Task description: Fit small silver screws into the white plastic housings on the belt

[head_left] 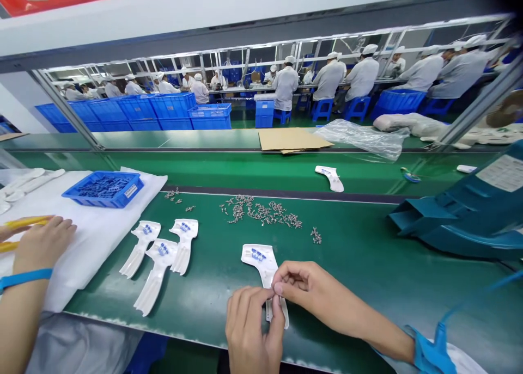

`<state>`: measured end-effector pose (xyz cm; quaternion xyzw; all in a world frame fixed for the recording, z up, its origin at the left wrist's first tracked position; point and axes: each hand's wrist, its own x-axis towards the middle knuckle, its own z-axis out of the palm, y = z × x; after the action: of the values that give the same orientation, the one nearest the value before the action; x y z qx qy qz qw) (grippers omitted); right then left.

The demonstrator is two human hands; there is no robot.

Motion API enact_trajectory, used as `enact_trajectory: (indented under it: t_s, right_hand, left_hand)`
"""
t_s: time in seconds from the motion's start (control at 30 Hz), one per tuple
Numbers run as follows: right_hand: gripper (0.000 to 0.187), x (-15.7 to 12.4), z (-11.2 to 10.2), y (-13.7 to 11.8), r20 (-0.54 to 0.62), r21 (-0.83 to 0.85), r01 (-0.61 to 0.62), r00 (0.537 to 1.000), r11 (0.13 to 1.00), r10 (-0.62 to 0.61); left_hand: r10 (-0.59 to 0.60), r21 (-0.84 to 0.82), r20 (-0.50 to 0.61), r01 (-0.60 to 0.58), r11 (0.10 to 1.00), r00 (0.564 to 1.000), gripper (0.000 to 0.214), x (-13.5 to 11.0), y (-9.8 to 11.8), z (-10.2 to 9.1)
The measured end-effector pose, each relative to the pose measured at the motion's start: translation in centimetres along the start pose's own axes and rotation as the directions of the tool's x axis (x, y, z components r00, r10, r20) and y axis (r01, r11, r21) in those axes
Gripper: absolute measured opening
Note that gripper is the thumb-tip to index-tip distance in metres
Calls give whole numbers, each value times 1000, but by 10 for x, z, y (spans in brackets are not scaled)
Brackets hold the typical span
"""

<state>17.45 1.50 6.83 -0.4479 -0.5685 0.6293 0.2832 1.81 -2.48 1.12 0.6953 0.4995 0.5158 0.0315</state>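
Note:
A white plastic handle shell (258, 256) with blue parts in its wide end lies on the green bench in front of me. Over its narrow end, my left hand (254, 327) and my right hand (312, 293) meet fingertip to fingertip. Both are closed in a pinch; whatever is between the fingers is hidden or too small to name. Three similar shells lie to the left, one of them a white shell (160, 270) nearest the bench edge. Beyond my hands, small metal pieces, seemingly screws (265, 212), are scattered, with a little pile (316, 235) to their right.
At left, a co-worker's hand (43, 243) holds a yellow-handled tool near a blue tray (104, 189) of small blue parts on white sheeting. Teal plastic bins (461, 200) stand at right. Another shell (330, 178) lies on the green strip behind, below cardboard (292, 139).

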Motion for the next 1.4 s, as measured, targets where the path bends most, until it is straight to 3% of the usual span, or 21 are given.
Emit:
enact_trajectory:
  t_s: [0.27, 0.4, 0.57, 0.7, 0.97, 1.2, 1.33, 1.4]
  right_hand:
    - [27, 3, 4, 6, 12, 34, -35, 999, 999, 35]
    - [23, 5, -3, -3, 28, -122, -59, 998, 991, 63]
    - [22, 12, -14, -8, 97, -539, -53, 987, 841, 125]
    - [21, 20, -12, -3, 89, -702, -23, 989, 711, 119]
    - [16, 31, -11, -8, 77, -814, -14, 988, 580, 130]
    - [8, 37, -3, -14, 10, -857, -86, 983, 509, 183]
    - [9, 43, -32, -12, 58, -780, -1, 996, 626, 74]
    - [19, 51, -63, -7, -42, -781, -3, 998, 624, -47]
  left_hand:
    - [-67, 16, 2, 67, 998, 998, 11, -5, -2, -4]
    - [-55, 44, 140, 49, 998, 989, 14, -4, -8, -7]
    - [-56, 153, 373, -2, 988, 926, 40, -4, -21, -11]
    - [-51, 210, 493, -61, 976, 869, 52, -6, -24, -12]
    - [-86, 219, 532, -39, 975, 842, 56, -3, -19, -12]
    - [-72, 201, 543, -47, 978, 836, 53, -6, -25, -10]
    - [-63, 219, 520, -62, 974, 852, 51, -7, -27, -9]
    - [-43, 223, 504, -82, 971, 863, 50, -8, -28, -9]
